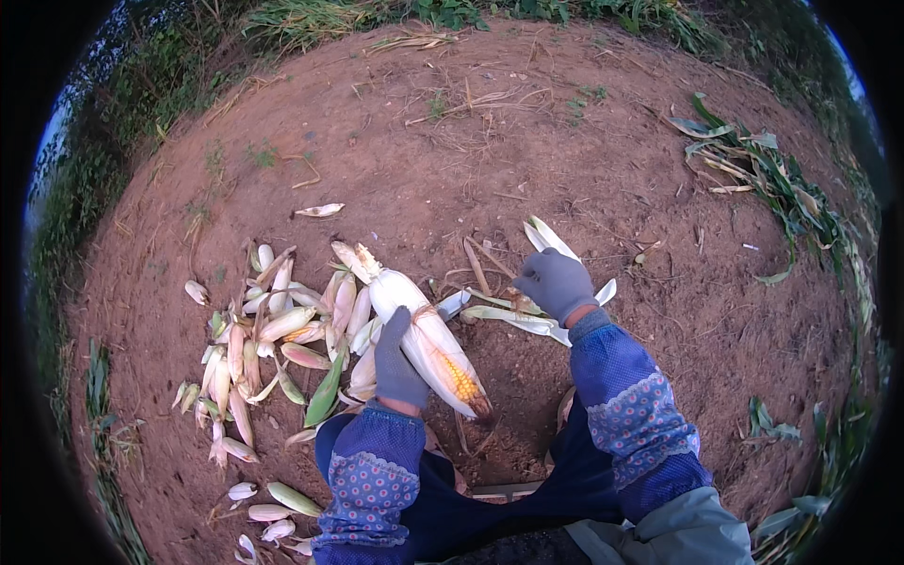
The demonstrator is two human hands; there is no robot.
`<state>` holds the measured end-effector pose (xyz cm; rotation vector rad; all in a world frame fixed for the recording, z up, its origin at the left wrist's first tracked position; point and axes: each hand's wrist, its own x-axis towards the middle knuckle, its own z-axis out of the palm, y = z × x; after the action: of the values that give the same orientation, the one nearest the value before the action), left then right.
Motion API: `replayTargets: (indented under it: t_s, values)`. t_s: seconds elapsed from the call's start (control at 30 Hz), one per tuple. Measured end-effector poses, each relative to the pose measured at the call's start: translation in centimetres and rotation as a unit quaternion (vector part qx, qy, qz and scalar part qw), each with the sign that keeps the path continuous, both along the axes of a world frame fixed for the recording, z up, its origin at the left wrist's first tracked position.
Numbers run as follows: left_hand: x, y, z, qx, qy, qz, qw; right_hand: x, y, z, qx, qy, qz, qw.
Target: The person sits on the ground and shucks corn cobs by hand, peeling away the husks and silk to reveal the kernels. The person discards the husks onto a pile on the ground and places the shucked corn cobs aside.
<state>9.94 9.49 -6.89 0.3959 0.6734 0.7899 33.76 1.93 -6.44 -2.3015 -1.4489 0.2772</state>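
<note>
A corn ear (417, 311) in pale husk lies across my gloved left hand (397, 360), which grips its side. Some yellow kernels (460, 378) show through a gap in the husk near the brown silk tip, which points toward me. To the right, my gloved right hand (558, 282) is closed around stripped husk leaves (547, 236) that stick out above it. More loose husk pieces (512, 319) lie on the soil just below and left of that hand. The fingertips of both hands are partly hidden.
A heap of husked corn ears (282, 325) spreads on the left, with several more ears (272, 512) at lower left. Cut green corn leaves (770, 183) lie at right. Bare reddish soil (424, 148) stretches ahead toward green plants (452, 10). My knees frame the near ground.
</note>
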Motion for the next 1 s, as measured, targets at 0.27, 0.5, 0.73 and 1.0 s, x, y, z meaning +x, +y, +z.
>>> replayTargets:
  t_s: [0.27,0.5,0.73,1.0]
  values:
    - [0.5,0.3,-0.3,-0.006,-0.014,0.058,0.998,-2.8,-0.2,0.2,0.01,0.361,0.309,0.88]
    - [0.4,0.1,1.6,0.033,-0.025,0.111,0.993,-5.2,-1.1,-0.5,-0.065,0.374,0.33,0.864]
    - [-0.7,1.1,0.1,0.024,-0.056,0.102,0.993,-6.2,-1.6,0.6,-0.011,0.339,0.318,0.885]
    - [0.3,1.5,-0.1,0.038,-0.075,0.127,0.988,-6.0,-1.0,0.5,0.099,0.212,0.186,0.954]
